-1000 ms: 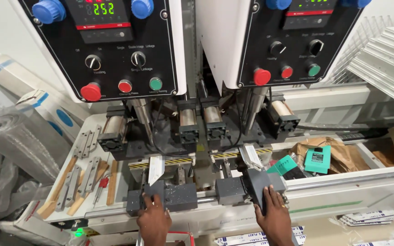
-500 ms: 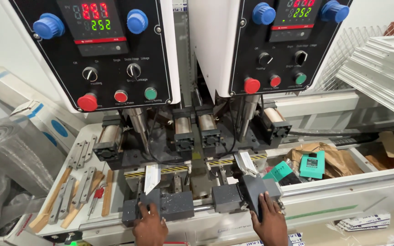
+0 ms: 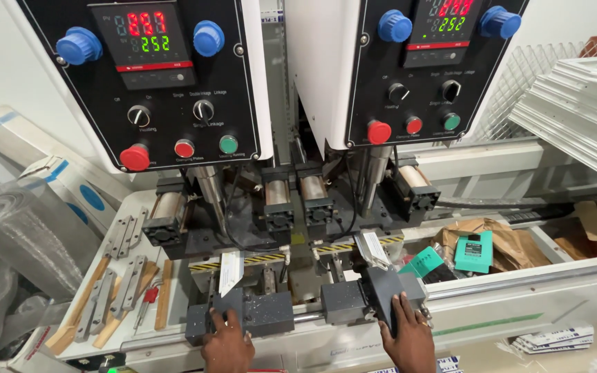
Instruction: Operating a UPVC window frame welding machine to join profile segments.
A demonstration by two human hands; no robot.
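A: Report the position of the two dark grey clamp blocks.

B: Left clamp block (image 3: 253,312) and right clamp block (image 3: 371,298) sit on the front rail (image 3: 305,318) of the machine, low in the centre of the view, with a gap between them. A white strip (image 3: 230,271) stands behind the left block; a second white strip (image 3: 372,247) leans behind the right one.

A: Hand contact?

B: The left hand (image 3: 228,344) lies flat on the near face of the left clamp block, fingers spread and not closed round anything. The right hand (image 3: 408,335) presses on the right clamp block, fingers laid over its top edge; whether they wrap it cannot be determined.

A: Progress?

B: Judged from the layout, both strips are seated and both blocks are in hand; the red buttons (image 3: 135,157) on the control panels above are untouched, so any machine cycle appears not yet started.

A: Contents of the side trays?

B: The left tray (image 3: 127,207) holds metal hinges (image 3: 127,235) and wooden sticks (image 3: 81,304). The right tray (image 3: 554,257) holds brown paper (image 3: 513,242) and green cartons (image 3: 473,251).
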